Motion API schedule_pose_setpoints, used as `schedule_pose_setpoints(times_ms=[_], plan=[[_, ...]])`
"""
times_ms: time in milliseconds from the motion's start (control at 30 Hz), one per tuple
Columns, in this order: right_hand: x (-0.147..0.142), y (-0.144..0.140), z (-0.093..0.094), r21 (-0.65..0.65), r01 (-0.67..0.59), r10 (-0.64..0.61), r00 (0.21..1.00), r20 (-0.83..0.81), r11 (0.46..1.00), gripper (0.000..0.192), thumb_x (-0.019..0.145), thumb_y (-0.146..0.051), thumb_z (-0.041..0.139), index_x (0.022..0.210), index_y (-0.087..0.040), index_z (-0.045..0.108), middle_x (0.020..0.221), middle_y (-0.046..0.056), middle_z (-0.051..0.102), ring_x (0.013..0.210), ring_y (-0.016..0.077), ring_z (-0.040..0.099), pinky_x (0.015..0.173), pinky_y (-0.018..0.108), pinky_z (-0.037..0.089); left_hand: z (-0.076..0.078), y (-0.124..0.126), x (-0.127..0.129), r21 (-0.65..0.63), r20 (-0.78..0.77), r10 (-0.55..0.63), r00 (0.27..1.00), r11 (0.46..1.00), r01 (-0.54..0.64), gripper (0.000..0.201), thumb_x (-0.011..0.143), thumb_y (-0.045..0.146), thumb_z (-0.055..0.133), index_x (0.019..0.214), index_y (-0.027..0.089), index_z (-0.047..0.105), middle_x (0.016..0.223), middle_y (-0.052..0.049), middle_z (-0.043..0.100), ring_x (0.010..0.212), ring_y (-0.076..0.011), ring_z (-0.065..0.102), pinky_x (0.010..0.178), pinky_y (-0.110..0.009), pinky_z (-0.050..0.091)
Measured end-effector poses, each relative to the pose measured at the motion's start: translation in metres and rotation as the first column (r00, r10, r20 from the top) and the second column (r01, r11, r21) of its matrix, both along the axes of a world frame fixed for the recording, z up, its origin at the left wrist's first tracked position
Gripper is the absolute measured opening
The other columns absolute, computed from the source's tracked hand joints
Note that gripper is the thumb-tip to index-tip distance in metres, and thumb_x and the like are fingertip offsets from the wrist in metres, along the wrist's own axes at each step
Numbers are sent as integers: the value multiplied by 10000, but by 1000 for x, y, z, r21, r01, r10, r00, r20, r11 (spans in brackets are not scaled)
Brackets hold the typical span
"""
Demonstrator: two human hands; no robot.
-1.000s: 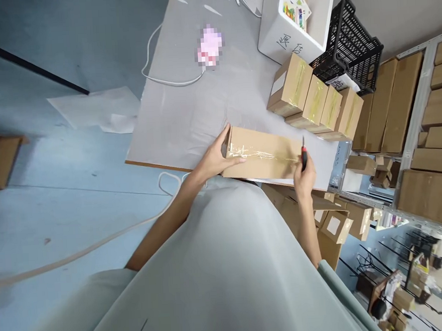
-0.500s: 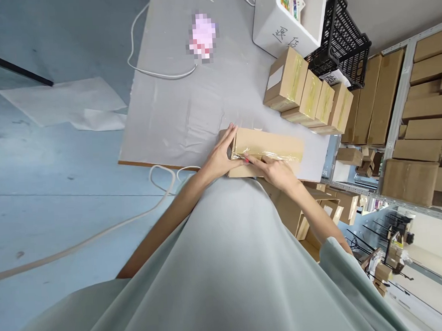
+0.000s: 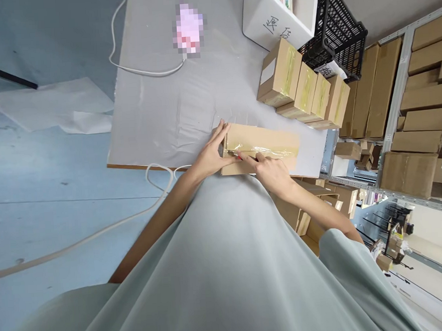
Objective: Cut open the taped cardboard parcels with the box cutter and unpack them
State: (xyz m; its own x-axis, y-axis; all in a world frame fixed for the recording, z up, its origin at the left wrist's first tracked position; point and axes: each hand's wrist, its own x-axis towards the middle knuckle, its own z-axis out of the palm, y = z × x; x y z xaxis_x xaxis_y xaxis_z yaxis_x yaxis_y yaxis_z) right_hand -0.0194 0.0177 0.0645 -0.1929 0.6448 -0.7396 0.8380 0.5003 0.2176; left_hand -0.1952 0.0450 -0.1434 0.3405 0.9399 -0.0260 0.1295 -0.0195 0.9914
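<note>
A long cardboard box (image 3: 264, 137) lies at the table's near edge, close against my body, with shiny clear tape along its upper face. My left hand (image 3: 211, 153) grips the box's left end, fingers at the far corner and thumb along the near side. In my right hand (image 3: 272, 174) is a slim utility knife (image 3: 239, 155), red and black where it shows. Its tip rests at the taped seam near the left end, close to my left thumb. Most of the handle is hidden under my fingers.
Several taped cardboard boxes (image 3: 281, 74) stand at the right of the grey table (image 3: 158, 117). Behind them are a white bin (image 3: 262, 20) and a black crate (image 3: 342, 33). A white cable (image 3: 144, 73) runs to a pixelated pink item (image 3: 189, 28). Shelves with boxes (image 3: 430, 118) rise at right.
The view has shifted slightly, moving the table and boxes left and up in the picture. My right hand has turned a little on the knife, and more of its tip shows at the seam.
</note>
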Motion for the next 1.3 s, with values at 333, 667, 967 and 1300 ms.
schedule_pose_setpoints(times_ms=[333,667,967,1300], plan=[[111,5,4,52,72,-80,980,180,996,862,1139,-22,390,1896,-370,169,1370,174,753,1145,273,845,913,322,646,16,-3,-5,-105,-40,36,999,994,-40,1379,753,925,904,1868,335,349,1971,-121,178,1820,-420,208,1476,-556,268],[159,5,-21,46,98,-97,995,-11,994,840,1161,-65,361,1906,-368,115,1478,200,688,1183,268,828,966,348,661,52,6,46,1,-398,327,857,935,-356,1007,999,685,774,1847,315,376,1881,-111,437,1751,-412,405,1466,-613,317],[231,0,-19,18,176,-175,984,-46,984,813,1168,-84,375,1902,-365,167,1376,194,752,1135,258,835,899,321,651,60,30,87,134,-624,346,700,931,-341,837,1049,561,560,1782,164,488,1796,-169,555,1674,-351,523,1388,-556,427],[345,-2,-24,-36,228,-230,951,-208,973,777,1155,-79,477,1849,-414,377,1263,118,817,980,236,826,871,316,578,54,33,95,181,-698,367,614,921,-345,833,1053,540,530,1771,121,493,1745,-189,605,1614,-377,575,1360,-576,441]])
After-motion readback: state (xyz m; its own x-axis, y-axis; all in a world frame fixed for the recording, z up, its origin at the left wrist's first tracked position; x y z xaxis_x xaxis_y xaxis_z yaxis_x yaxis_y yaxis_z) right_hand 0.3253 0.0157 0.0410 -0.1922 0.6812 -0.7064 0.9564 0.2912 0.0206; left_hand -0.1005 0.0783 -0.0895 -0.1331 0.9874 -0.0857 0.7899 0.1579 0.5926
